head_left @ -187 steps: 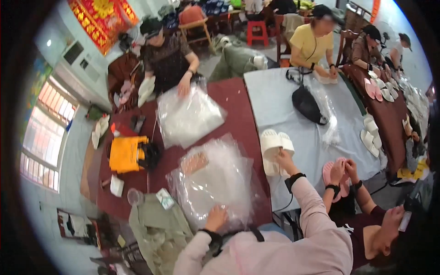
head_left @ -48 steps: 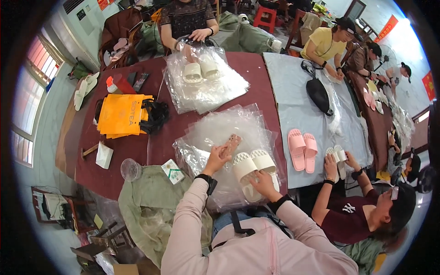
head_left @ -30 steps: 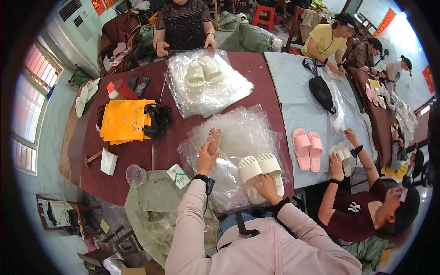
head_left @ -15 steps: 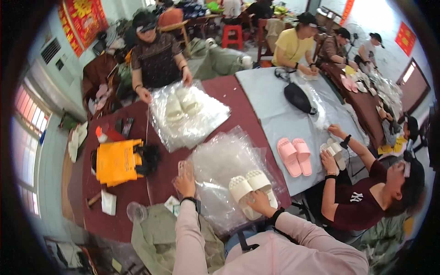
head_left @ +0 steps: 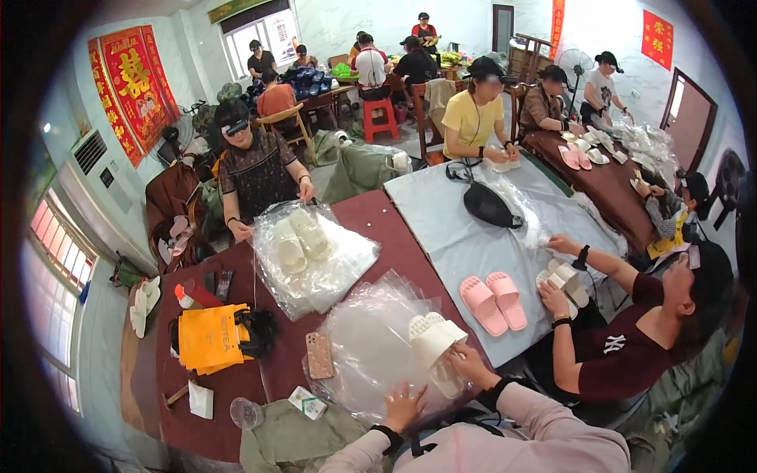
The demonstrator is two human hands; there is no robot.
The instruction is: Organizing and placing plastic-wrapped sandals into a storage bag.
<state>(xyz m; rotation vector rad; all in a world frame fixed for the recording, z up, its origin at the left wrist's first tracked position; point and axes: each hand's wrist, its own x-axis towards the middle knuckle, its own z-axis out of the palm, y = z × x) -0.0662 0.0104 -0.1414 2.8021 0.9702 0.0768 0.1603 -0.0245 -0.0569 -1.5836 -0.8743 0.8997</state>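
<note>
My left hand [head_left: 404, 407] rests with its fingers spread on the near edge of a stack of clear plastic bags [head_left: 359, 339]. To its right, my right hand [head_left: 471, 366] grips a pair of white slippers [head_left: 435, 340] over the right part of the stack. One slipper partly overlaps the other, and my fingers hide some of the lower one. A phone in a pinkish patterned case [head_left: 319, 355] lies on the stack's left edge. Next to it, nearer me, is a small white-and-green packet [head_left: 307, 403].
Across the dark red table [head_left: 367, 206], a person handles bagged white slippers [head_left: 301, 239]. Pink slippers [head_left: 494, 303] and a black pouch [head_left: 490, 206] lie on the grey-covered table at right, where another person holds white slippers. Orange bags [head_left: 211, 337] and a plastic cup [head_left: 246, 413] are at left.
My left hand has left the phone and come down to the bags' near edge. My right hand has drawn the white slippers together and tilted them. The view has tipped upward.
</note>
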